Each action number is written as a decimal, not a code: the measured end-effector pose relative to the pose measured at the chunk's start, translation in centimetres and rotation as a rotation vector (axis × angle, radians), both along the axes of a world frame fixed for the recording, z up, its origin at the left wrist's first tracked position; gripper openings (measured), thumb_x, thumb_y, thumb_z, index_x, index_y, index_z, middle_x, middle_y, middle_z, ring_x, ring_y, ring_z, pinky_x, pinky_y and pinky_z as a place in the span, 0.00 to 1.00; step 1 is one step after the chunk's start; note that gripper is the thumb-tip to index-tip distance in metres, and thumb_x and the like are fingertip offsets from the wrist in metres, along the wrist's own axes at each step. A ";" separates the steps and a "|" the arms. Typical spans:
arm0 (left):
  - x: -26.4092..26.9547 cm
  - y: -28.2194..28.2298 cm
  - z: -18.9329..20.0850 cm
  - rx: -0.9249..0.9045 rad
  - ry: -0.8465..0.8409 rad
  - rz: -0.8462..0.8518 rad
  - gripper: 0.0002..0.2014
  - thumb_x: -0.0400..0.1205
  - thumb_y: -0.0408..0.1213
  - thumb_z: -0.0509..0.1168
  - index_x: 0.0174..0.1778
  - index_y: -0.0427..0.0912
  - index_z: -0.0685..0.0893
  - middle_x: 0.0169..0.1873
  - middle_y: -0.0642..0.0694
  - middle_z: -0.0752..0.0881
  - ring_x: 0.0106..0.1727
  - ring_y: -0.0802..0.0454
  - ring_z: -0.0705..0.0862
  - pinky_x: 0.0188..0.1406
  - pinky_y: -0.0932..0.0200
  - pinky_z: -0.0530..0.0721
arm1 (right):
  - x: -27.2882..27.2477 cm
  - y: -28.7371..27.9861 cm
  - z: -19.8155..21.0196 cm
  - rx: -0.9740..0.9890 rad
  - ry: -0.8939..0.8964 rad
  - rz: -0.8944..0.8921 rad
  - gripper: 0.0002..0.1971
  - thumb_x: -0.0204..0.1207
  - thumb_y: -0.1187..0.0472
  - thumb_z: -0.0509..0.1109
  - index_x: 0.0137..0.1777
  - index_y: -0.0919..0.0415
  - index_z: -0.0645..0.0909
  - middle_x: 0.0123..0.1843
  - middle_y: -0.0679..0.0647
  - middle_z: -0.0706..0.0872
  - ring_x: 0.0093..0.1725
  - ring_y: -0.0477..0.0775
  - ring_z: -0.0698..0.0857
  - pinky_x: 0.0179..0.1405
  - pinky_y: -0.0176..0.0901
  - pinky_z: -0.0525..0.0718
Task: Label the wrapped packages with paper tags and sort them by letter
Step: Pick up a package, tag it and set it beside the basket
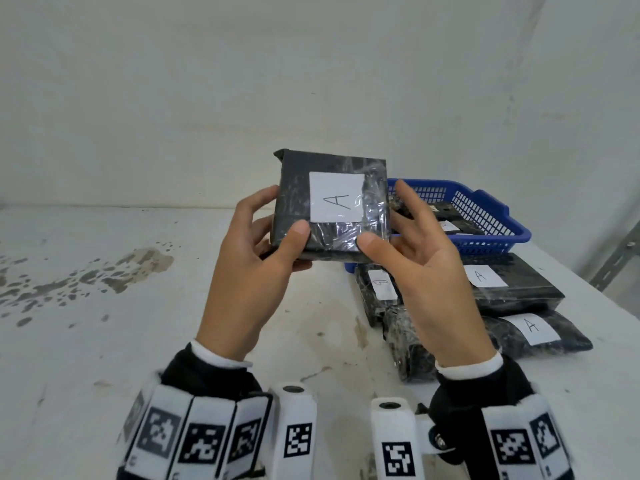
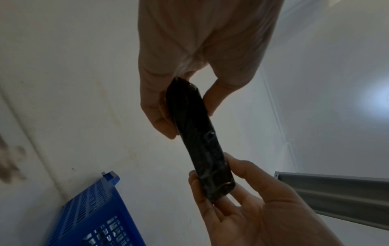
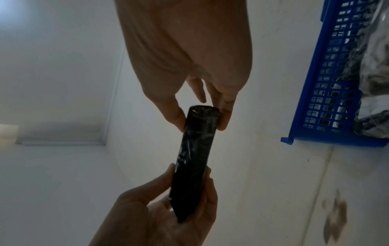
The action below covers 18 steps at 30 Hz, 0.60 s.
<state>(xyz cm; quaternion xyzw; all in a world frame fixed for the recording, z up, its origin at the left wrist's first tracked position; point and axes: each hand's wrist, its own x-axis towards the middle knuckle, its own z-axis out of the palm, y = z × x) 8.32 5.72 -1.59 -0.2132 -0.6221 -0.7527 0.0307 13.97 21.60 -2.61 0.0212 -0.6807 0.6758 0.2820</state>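
I hold a flat black package (image 1: 298, 192) wrapped in clear film upright above the table, its white paper tag (image 1: 337, 197) marked "A" facing me. My left hand (image 1: 277, 218) grips its lower left edge, thumb on the front and fingers behind. My right hand (image 1: 386, 216) grips the lower right edge the same way. In the left wrist view the package (image 2: 200, 141) shows edge-on between my left hand (image 2: 187, 114) and right hand (image 2: 212, 184). The right wrist view shows the package (image 3: 195, 149) pinched by my right hand (image 3: 202, 120) above and my left hand (image 3: 189, 181) below.
A blue plastic basket (image 1: 491, 216) at the back right holds more wrapped packages. In front of it on the white table lie a package tagged "B" (image 1: 381, 284), two tagged "A" (image 1: 519, 285) (image 1: 540, 332), and one with no tag showing (image 1: 408, 344). Dark stains (image 1: 86, 275) mark the table's left side.
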 end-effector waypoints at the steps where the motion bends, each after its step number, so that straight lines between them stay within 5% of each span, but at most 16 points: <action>1: -0.1 0.0 -0.1 -0.004 -0.004 0.003 0.24 0.80 0.37 0.69 0.73 0.50 0.74 0.55 0.46 0.89 0.48 0.52 0.90 0.45 0.57 0.90 | 0.0 0.1 0.0 -0.016 -0.012 0.016 0.39 0.74 0.62 0.77 0.84 0.48 0.65 0.75 0.51 0.83 0.62 0.48 0.89 0.63 0.41 0.86; 5: -0.2 -0.2 -0.1 -0.052 -0.008 0.008 0.29 0.79 0.38 0.71 0.76 0.57 0.72 0.57 0.46 0.87 0.50 0.52 0.90 0.45 0.56 0.91 | -0.2 0.0 0.1 -0.005 -0.021 0.008 0.44 0.69 0.54 0.81 0.85 0.44 0.65 0.75 0.50 0.83 0.66 0.50 0.87 0.69 0.50 0.84; 9: -0.1 -0.1 -0.2 -0.088 0.018 0.005 0.31 0.78 0.39 0.72 0.76 0.63 0.70 0.52 0.50 0.88 0.49 0.56 0.90 0.45 0.62 0.89 | 0.0 -0.2 0.3 0.029 -0.015 0.001 0.45 0.67 0.53 0.78 0.85 0.42 0.65 0.73 0.47 0.83 0.60 0.51 0.90 0.64 0.46 0.87; 18: 0.2 0.0 -0.2 -0.057 -0.014 0.007 0.20 0.78 0.38 0.72 0.62 0.57 0.73 0.42 0.49 0.90 0.37 0.54 0.91 0.31 0.61 0.87 | 0.0 -0.4 0.1 0.060 0.025 0.047 0.38 0.68 0.54 0.78 0.78 0.35 0.70 0.61 0.53 0.89 0.54 0.60 0.91 0.55 0.50 0.91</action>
